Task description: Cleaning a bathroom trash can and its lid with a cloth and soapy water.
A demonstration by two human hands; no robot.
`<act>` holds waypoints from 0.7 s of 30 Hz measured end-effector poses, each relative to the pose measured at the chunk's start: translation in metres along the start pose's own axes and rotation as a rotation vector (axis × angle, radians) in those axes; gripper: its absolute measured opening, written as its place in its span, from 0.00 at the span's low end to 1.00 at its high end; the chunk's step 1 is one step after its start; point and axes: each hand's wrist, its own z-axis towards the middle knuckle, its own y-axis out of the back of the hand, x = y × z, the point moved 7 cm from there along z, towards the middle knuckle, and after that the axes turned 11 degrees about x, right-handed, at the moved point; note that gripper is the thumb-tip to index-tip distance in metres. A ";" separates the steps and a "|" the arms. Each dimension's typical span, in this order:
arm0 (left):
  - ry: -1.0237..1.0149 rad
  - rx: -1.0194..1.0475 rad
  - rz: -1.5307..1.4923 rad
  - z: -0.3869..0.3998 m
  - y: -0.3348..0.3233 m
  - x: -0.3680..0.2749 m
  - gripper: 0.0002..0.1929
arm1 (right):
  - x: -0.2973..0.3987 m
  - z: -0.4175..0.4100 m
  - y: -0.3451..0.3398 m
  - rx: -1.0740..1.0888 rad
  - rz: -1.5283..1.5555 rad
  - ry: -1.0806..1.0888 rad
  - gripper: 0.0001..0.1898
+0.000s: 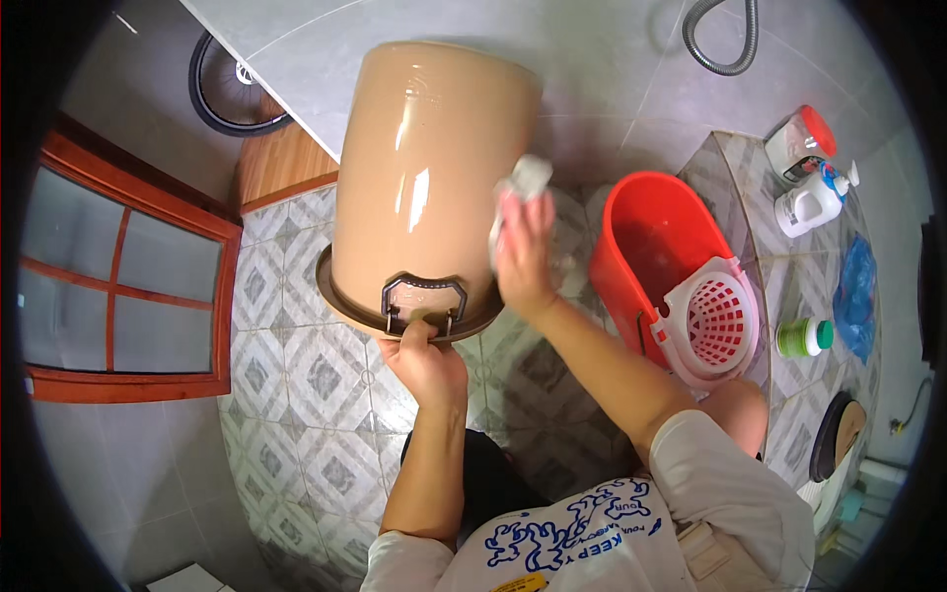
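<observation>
A glossy beige plastic bin [436, 148] lies before me with its wide rim towards me and its base pointing away. My left hand [425, 362] grips the rim just below the dark hinged handle [423, 280], thumb on the outer side. At the bin's right side, my right hand [527, 251] holds a whitish cloth [533, 176]; hand and cloth are blurred. The cloth appears to be against the bin wall, though the exact contact is hard to see. The inside of the bin is hidden from this angle.
To the right stands a red mop bucket [629, 244] with a white wringer basket [716, 318]. A tiled ledge [795, 274] bears a white pump bottle [810, 203], a red-lidded jar [799, 144], a green-capped bottle [803, 338] and a blue plastic bag [857, 300]. A wood-framed glass door [122, 270] stands left.
</observation>
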 end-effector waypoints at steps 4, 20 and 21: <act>-0.038 -0.069 0.042 -0.013 -0.010 -0.006 0.18 | -0.019 0.050 0.034 -0.305 0.193 -0.102 0.23; 0.172 -0.125 0.041 0.003 0.016 0.001 0.25 | -0.004 0.087 -0.015 0.145 -0.352 0.270 0.17; 0.200 -0.146 0.030 0.005 0.023 0.002 0.27 | 0.001 0.078 -0.021 0.150 -0.342 0.270 0.17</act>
